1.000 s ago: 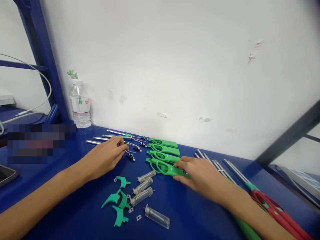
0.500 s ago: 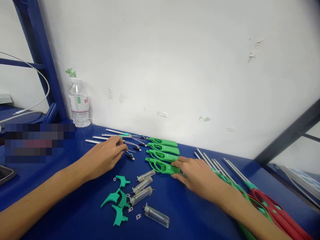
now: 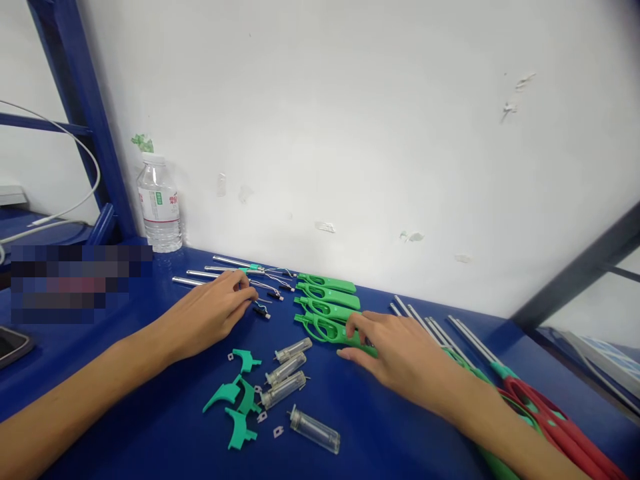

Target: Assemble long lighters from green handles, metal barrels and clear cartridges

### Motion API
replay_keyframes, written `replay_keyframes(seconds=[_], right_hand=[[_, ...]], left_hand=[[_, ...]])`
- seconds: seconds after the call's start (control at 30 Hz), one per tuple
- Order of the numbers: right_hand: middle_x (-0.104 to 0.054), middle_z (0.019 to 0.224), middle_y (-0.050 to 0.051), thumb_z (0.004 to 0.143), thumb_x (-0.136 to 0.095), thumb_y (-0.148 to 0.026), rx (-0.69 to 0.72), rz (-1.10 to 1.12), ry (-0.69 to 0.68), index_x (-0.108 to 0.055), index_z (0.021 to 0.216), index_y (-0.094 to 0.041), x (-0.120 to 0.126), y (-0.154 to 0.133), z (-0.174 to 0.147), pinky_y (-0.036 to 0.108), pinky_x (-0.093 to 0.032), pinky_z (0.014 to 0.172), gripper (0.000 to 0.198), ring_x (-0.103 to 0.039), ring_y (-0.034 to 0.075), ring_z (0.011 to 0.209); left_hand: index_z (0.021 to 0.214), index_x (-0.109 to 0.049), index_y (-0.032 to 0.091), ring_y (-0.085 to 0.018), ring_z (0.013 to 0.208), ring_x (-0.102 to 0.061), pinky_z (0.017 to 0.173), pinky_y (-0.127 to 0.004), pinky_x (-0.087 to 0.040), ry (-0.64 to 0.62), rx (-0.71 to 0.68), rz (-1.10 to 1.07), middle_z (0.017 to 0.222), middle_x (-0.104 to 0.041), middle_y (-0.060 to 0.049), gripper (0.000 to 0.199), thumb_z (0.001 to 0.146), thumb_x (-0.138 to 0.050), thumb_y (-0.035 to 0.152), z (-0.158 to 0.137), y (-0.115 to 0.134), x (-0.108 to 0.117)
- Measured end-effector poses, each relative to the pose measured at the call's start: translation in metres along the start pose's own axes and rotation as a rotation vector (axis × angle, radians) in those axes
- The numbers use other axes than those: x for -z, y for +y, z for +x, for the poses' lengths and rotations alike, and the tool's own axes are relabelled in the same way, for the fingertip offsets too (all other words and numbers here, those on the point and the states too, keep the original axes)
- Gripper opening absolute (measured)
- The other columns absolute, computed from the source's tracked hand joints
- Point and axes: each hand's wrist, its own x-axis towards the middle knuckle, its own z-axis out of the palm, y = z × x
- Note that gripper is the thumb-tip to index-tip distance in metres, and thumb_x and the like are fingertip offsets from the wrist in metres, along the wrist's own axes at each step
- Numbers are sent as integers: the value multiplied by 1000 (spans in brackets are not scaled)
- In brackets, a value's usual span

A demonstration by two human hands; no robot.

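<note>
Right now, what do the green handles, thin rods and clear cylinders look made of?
Green handles: probably moulded plastic, satin; uniform colour, soft highlights. Thin rods: likely metal, polished; silvery glints. Clear cylinders: glossy, see-through, probably plastic; glass isn't excluded.

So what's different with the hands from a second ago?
The right hand opened wider: its thumb came off the nearest green handle, towards the person. The left hand stayed at the metal rods. The teal curved pieces, clear tubes and bottle stayed put.
</note>
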Motion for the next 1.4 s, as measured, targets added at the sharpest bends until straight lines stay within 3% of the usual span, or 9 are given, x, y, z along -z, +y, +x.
replay_keyframes(seconds=[0.13, 0.2, 0.3, 0.47, 0.57, 0.7, 0.83, 1.07, 1.4], right_hand=[[-82, 94, -6, 101, -78, -68, 71, 139, -108, -76, 109, -33, 7, -20, -17, 35, -40, 72, 35, -79, 25, 89], [-83, 93, -6, 96, -83, -70, 107, 179, -204, -76, 105, -34, 8, -33, -24, 34, -40, 71, 38, -80, 26, 89], [-86, 103, -2, 102, -82, -57, 145, 134, -311, -77, 107, -32, 11, -48, -30, 36, -41, 75, 26, -83, 29, 99], [-87, 101, 1, 106, -77, -42, 178, -11, -361, -77, 104, -27, 16, -51, -31, 38, -35, 69, 16, -84, 30, 96], [-86, 95, 4, 107, -73, -40, 143, -42, -337, -74, 93, -24, 13, -44, -29, 38, -26, 65, 21, -84, 32, 92], [-85, 90, 8, 109, -66, -39, 107, -24, -255, -68, 85, -23, 2, -39, -25, 38, -17, 64, 29, -83, 32, 87], [-83, 86, 4, 113, -60, -42, 93, 35, -183, -64, 85, -24, -11, -43, -19, 37, -17, 61, 34, -81, 27, 80], [-85, 94, 0, 117, -55, -54, 124, 111, -153, -64, 102, -26, -24, -57, -12, 38, -14, 59, 33, -82, 28, 82], [-85, 102, 3, 118, -56, -51, 129, 112, -142, -64, 108, -25, -22, -57, -14, 37, -16, 61, 28, -84, 33, 89]], left_hand=[[122, -72, 21, -22, 109, -72, 96, -44, -66, 95, -62, -142, 123, -73, -5, 19, 108, -74, 35, 0, 21, 1], [123, -72, 21, -22, 112, -72, 99, -45, -65, 130, -104, -250, 124, -73, -5, 17, 110, -71, 31, 0, 41, 2], [125, -73, 23, -22, 115, -72, 99, -43, -65, 96, -183, -396, 126, -74, -5, 16, 112, -65, 29, -2, 72, 2], [132, -79, 38, -31, 143, -66, 116, -57, -60, -72, -243, -476, 149, -75, -5, 24, 112, -66, 37, -3, 98, 6], [127, -82, 35, -36, 142, -66, 117, -64, -57, -180, -258, -475, 145, -78, -7, 23, 110, -68, 32, -2, 100, 11], [123, -81, 28, -29, 131, -70, 113, -60, -59, -261, -276, -506, 133, -79, -4, 19, 109, -70, 24, -1, 99, 13], [116, -78, 23, -24, 120, -71, 108, -50, -62, -232, -234, -532, 124, -76, -4, 12, 105, -75, 23, -4, 94, 8], [108, -74, 21, -22, 106, -67, 98, -44, -60, -179, -194, -491, 112, -71, -2, 7, 101, -76, 22, -7, 82, 3], [120, -72, 23, -22, 107, -68, 98, -46, -59, -63, -198, -509, 121, -70, -4, 16, 110, -61, 25, -9, 80, 7]])
